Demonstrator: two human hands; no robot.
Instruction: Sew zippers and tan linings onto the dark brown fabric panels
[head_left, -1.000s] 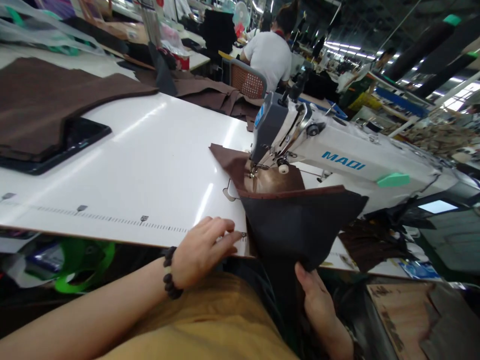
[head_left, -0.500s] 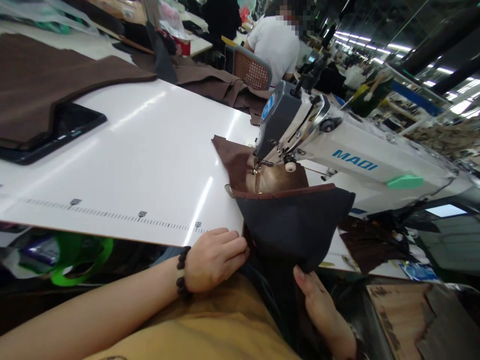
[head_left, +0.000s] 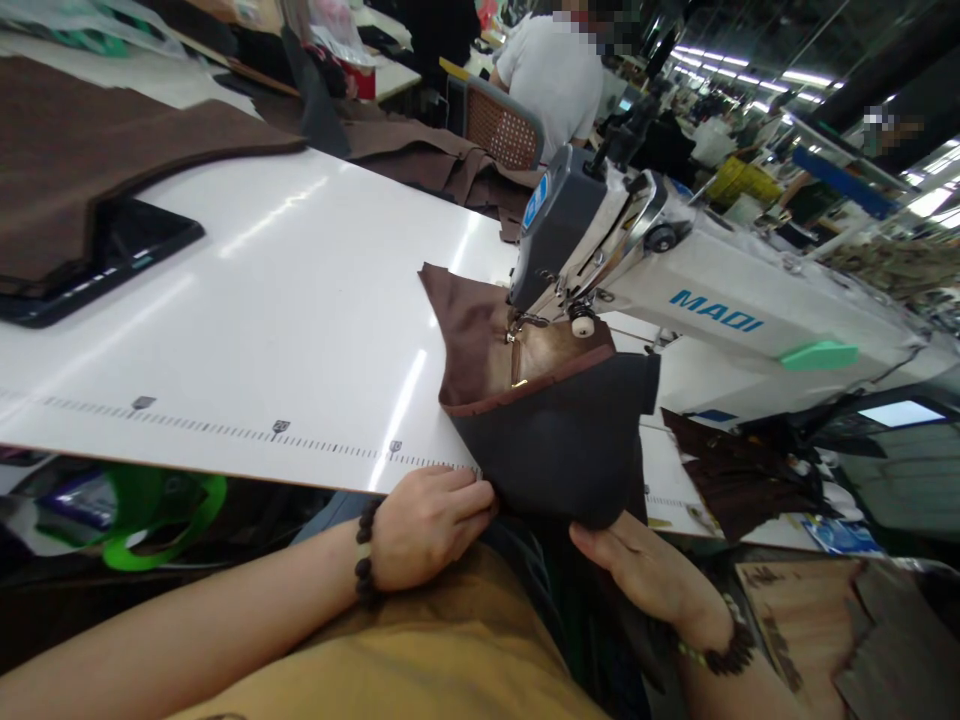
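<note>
- Two hands work one dark panel with a brown lining [head_left: 547,440], at 12 o'clock, reaching the presser foot [head_left: 517,325] of a white MADI sewing machine [head_left: 720,300].
- Left hand [head_left: 424,530]: fingers curled at the panel's near edge; pinching or only pressing, I can't tell.
- Right hand [head_left: 645,570]: open, palm beneath the panel.
- Slack between the hands could let the layers twist or bunch.
- Underneath the foot is hidden.

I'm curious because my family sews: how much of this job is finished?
Done: a brown edging runs along the dark panel. In hand: the left hand touches and the right hand supports that panel by the sewing machine. Left: brown cut pieces lie behind the table; I can't tell if they belong here.
</note>
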